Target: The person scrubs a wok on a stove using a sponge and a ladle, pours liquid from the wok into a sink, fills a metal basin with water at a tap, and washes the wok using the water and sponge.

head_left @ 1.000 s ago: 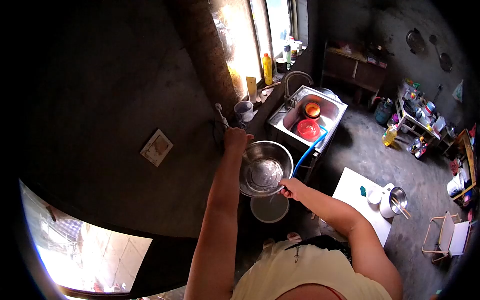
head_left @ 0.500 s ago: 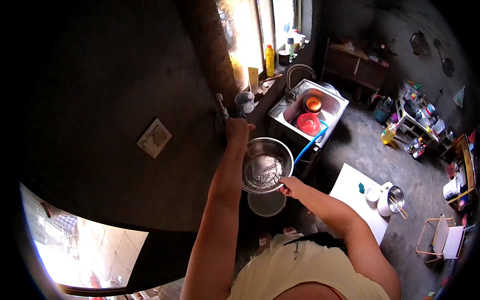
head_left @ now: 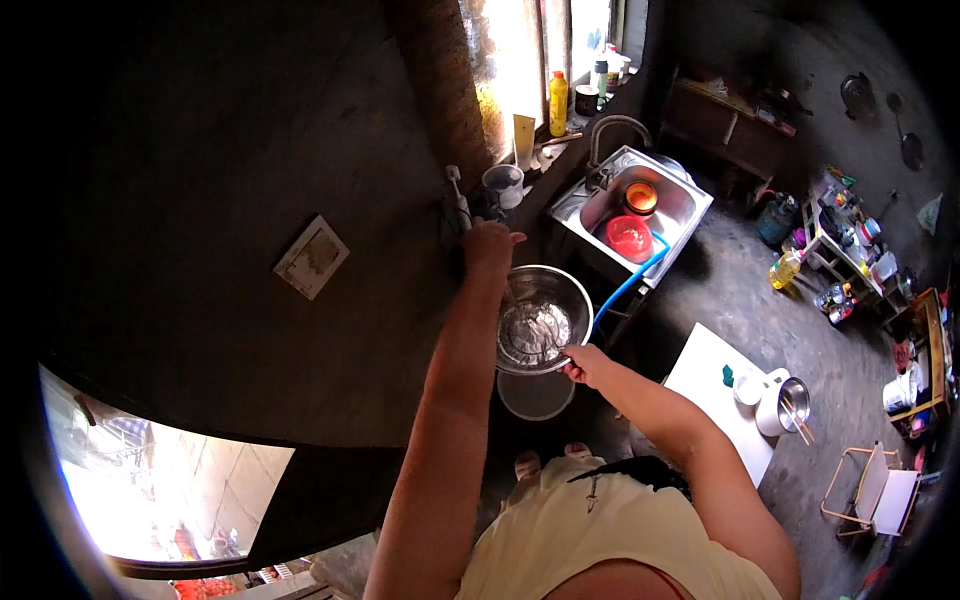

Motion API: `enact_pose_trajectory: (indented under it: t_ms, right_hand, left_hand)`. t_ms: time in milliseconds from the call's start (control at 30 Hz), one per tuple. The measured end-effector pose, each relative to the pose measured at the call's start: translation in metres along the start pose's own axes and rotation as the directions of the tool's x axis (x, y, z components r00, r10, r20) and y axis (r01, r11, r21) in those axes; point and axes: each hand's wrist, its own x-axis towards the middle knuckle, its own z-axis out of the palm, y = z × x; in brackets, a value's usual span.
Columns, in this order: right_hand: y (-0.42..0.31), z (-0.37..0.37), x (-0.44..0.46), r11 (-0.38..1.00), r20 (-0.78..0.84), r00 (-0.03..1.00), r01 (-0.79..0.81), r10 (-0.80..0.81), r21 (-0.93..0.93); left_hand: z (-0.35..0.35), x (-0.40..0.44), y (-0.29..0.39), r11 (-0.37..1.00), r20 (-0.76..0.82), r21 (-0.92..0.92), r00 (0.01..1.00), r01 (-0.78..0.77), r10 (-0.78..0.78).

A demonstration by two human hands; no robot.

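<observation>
My right hand (head_left: 581, 364) grips the near rim of a metal basin (head_left: 583, 290), thumb over the edge. Rippling water (head_left: 535, 328) lies in the basin, and a faint streak like a thin stream shows at its left side. Beyond the basin, my left hand (head_left: 489, 245) is at the lower end of a wall tap (head_left: 459, 200). Its thumb sticks out to the right; the other fingers are mostly hidden but look closed round the tap. A clear plastic cup (head_left: 503, 186) sits just past this hand. Below the basin stands a pale round bucket (head_left: 537, 400).
A metal sink (head_left: 687, 205) holds a red bowl (head_left: 629, 236) and an orange-lit pot (head_left: 640, 198). A blue hose (head_left: 622, 303) hangs over its edge. A yellow bottle (head_left: 558, 104) stands on the sill. To the right are a white table (head_left: 700, 385) and a pot with chopsticks (head_left: 790, 403).
The view has shifted slightly, so the surroundings appear farther right and up. Ripples in the basin look different. Both hands keep their places at the tap and rim.
</observation>
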Motion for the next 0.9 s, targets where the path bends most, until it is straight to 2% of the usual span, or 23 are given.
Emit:
enact_pose_trajectory:
  t_ms: [167, 233, 367, 733, 900]
  right_hand:
    - [0.001, 0.003, 0.001, 1.0, 0.013, 1.0, -0.002, 0.002, 0.003]
    - [0.001, 0.006, 0.002, 1.0, -0.051, 0.999, -0.006, 0.007, 0.025]
    - [0.002, 0.006, 0.007, 1.0, -0.031, 0.999, -0.014, 0.015, 0.027]
    - [0.004, 0.011, 0.017, 0.997, 0.012, 1.0, -0.022, 0.021, 0.072]
    - [0.008, 0.01, 0.019, 0.997, -0.021, 1.0, -0.017, 0.018, 0.072]
  left_hand:
    - [0.005, 0.002, 0.0, 1.0, -0.018, -0.013, 1.0, -0.022, 0.022]
    - [0.006, 0.001, 0.003, 1.0, -0.074, 0.0, 0.997, 0.031, -0.031]
    - [0.003, 0.002, 0.004, 0.999, -0.031, -0.02, 0.999, 0.028, -0.029]
    - [0.007, -0.001, -0.001, 0.997, -0.13, -0.057, 0.991, -0.042, 0.034]
    - [0.007, -0.001, 0.0, 0.997, -0.109, -0.067, 0.994, -0.029, 0.022]
